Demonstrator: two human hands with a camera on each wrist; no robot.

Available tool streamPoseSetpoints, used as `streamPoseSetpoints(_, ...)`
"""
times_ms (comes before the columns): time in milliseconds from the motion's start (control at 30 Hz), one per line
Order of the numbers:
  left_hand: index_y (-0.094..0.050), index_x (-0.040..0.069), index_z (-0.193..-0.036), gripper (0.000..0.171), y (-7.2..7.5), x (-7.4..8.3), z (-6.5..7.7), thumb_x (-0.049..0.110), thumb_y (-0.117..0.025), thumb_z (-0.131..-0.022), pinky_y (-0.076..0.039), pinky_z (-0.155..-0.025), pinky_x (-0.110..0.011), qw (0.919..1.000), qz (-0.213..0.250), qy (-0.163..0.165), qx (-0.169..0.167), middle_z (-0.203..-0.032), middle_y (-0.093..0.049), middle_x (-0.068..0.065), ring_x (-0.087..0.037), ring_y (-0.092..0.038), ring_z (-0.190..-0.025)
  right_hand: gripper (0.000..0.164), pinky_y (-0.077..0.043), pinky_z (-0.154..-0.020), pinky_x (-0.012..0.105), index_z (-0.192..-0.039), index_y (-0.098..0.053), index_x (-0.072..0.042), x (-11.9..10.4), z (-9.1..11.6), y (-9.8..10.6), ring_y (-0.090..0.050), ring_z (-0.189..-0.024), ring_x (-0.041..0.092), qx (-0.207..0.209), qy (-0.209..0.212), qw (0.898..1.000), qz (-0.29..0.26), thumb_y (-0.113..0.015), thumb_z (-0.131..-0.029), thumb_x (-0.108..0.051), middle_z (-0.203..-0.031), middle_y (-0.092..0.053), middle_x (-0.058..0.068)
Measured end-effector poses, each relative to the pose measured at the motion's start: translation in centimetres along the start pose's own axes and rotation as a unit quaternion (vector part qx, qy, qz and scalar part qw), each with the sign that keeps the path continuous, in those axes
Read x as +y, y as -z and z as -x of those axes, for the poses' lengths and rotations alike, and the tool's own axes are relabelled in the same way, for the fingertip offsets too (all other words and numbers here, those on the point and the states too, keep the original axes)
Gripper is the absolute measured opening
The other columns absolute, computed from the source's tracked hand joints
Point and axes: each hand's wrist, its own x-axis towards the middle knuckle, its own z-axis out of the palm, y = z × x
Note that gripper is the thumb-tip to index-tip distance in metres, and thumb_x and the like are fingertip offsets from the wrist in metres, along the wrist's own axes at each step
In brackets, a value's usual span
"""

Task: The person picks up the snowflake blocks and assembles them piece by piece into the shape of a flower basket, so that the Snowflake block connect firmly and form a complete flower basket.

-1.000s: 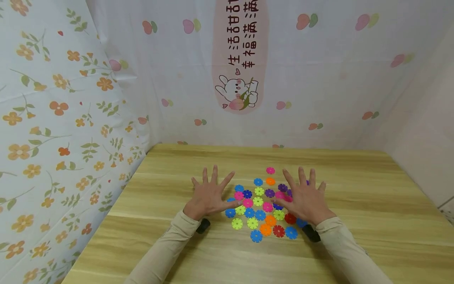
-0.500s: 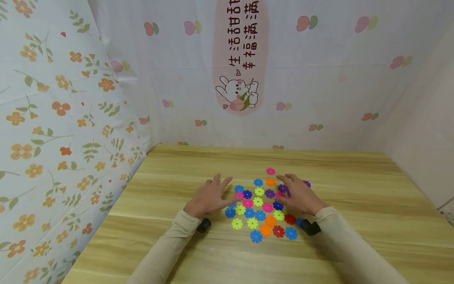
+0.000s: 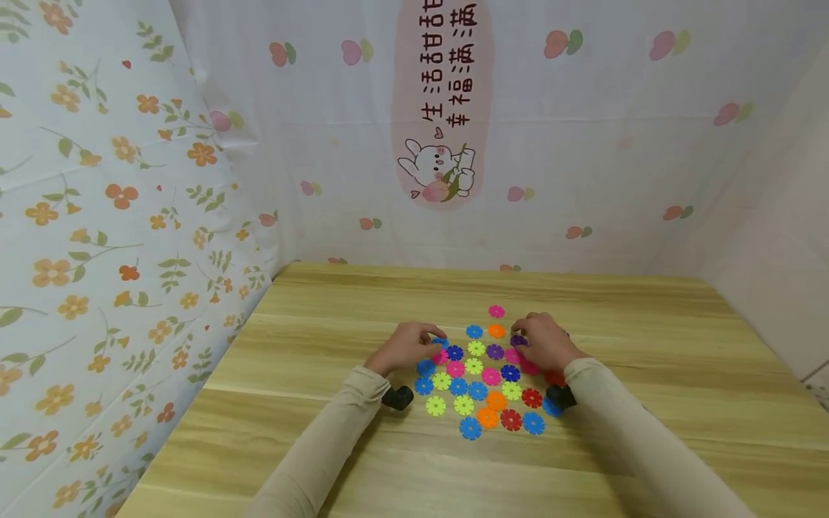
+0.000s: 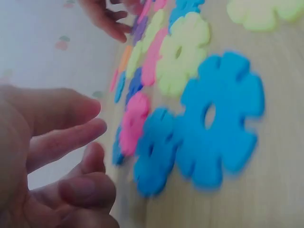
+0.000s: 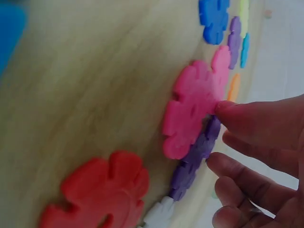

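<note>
Flat, notched plastic flower discs in several colours lie on the wooden table. Just over the left edge of the spread, my left hand bends its fingers near a blue disc and a pink disc. In the left wrist view its fingertips stand apart, holding nothing. My right hand reaches down on the right side, by a purple disc. Its thumb is at the edge of the pink discs in the right wrist view, another fingertip beside purple discs; whether they touch cannot be told.
Yellow-green, orange, red and blue discs lie nearer the front. A black device sits at each wrist. Behind the table hangs a printed cloth; a floral cloth hangs at the left.
Both hands have gone from widely spread fingers to bent fingers and come down closer to the discs. The left hand has moved right, towards the spread. The discs look unmoved.
</note>
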Motion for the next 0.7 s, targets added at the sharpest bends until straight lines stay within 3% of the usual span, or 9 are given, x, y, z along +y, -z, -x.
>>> streamPoseSetpoints(100, -0.072, 0.006, -0.120, 0.028, -0.9, 0.3, -0.8, 0.017, -0.068, -0.095, -0.030, -0.048, -0.020, 1.0000, -0.007, 0.002, 0.003, -0.062, -0.052, 0.004, -0.008, -0.037, -0.051, 0.017, -0.056, -0.086, 0.048, -0.101, -0.075, 0.000, 0.1, -0.2, -0.1, -0.057, -0.091, 0.031, -0.010, -0.013, 1.000, -0.001, -0.075, -0.086, -0.008, -0.097, -0.069, 0.016)
streamPoseSetpoints(267, -0.076, 0.009, -0.114, 0.027, -1.9, 1.0, -1.4, 0.019, -0.077, -0.089, -0.029, -0.048, -0.018, 0.9966, -0.079, 0.006, 0.020, -0.056, -0.043, 0.007, -0.006, -0.037, -0.049, 0.014, -0.056, -0.084, 0.044, -0.100, -0.073, -0.002, 0.0, -0.5, -0.1, -0.056, -0.086, 0.026, -0.033, -0.040, 0.998, -0.034, -0.075, -0.086, -0.008, -0.094, -0.066, 0.013)
streamPoseSetpoints(367, -0.078, 0.010, -0.107, 0.023, -2.2, 1.3, -1.5, 0.019, -0.080, -0.086, -0.034, -0.052, -0.018, 0.9934, -0.110, 0.009, 0.033, -0.061, -0.050, 0.005, -0.007, -0.043, -0.055, 0.014, -0.056, -0.082, 0.041, -0.099, -0.071, -0.004, 0.0, -0.7, 0.1, -0.056, -0.084, 0.024, -0.044, -0.058, 0.995, -0.067, -0.075, -0.086, -0.007, -0.093, -0.064, 0.012)
streamPoseSetpoints(567, -0.072, 0.014, -0.093, 0.014, -2.1, 1.9, -1.8, 0.019, -0.082, -0.084, -0.048, -0.072, -0.022, 0.9894, -0.137, 0.004, 0.049, -0.088, -0.068, 0.000, -0.011, -0.059, -0.080, 0.010, -0.056, -0.081, 0.042, -0.096, -0.073, -0.004, 0.5, -0.7, 0.3, -0.059, -0.083, 0.022, -0.041, -0.055, 0.992, -0.110, -0.072, -0.087, -0.002, -0.092, -0.069, 0.010)
streamPoseSetpoints(700, -0.070, 0.013, -0.089, 0.010, -1.9, 2.1, -1.8, 0.016, -0.079, -0.087, -0.052, -0.071, -0.024, 0.9908, -0.122, 0.004, 0.059, -0.088, -0.073, -0.003, -0.014, -0.065, -0.079, 0.008, -0.055, -0.079, 0.041, -0.093, -0.073, -0.006, 0.8, -0.6, 0.6, -0.060, -0.080, 0.019, -0.035, -0.038, 0.990, -0.131, -0.069, -0.088, -0.001, -0.089, -0.071, 0.007)
